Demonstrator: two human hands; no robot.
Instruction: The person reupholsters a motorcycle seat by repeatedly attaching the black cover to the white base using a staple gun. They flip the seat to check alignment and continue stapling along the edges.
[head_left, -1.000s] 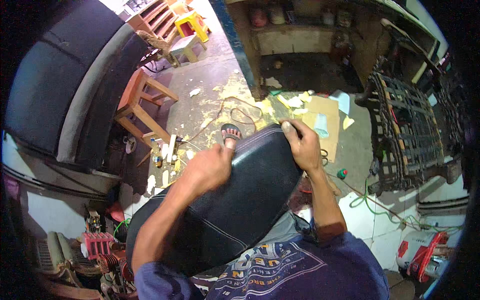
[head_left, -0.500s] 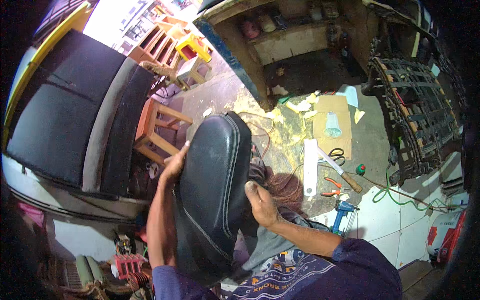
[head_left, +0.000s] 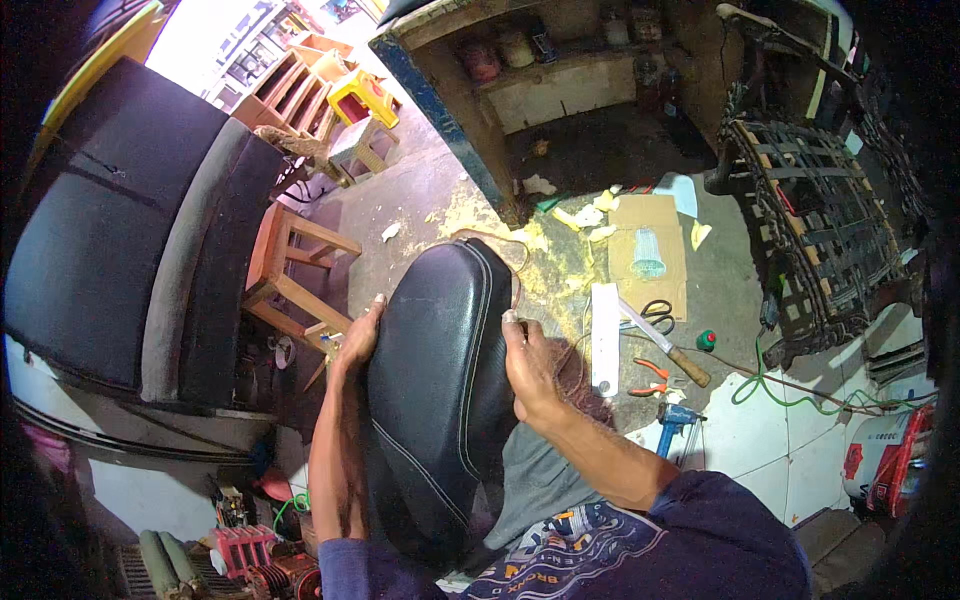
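A black motorcycle seat [head_left: 425, 340] with pale double stitching rests on my lap, its rounded end pointing away from me. My left hand [head_left: 358, 338] grips its left edge, thumb up along the side. On the opposite edge, my right hand [head_left: 530, 365] holds it with the thumb on top and the fingers curled beside and under it. The seat's underside and most of my fingertips are hidden. Grey cloth [head_left: 545, 480] lies over my leg, to the right of the seat.
On the floor at right lie a long white strip [head_left: 604, 340], a knife [head_left: 665, 345], scissors [head_left: 655, 317], orange-handled pliers [head_left: 652, 378], a blue staple gun [head_left: 677, 425] and cardboard [head_left: 672, 270]. Yellow foam scraps [head_left: 590, 215] are scattered beyond. A wooden stool [head_left: 275, 265] and black sofa [head_left: 120, 230] stand left.
The seat has shifted slightly in my hands, and my right hand has moved farther up its right edge. The whole view has turned a little, with the surroundings sliding left.
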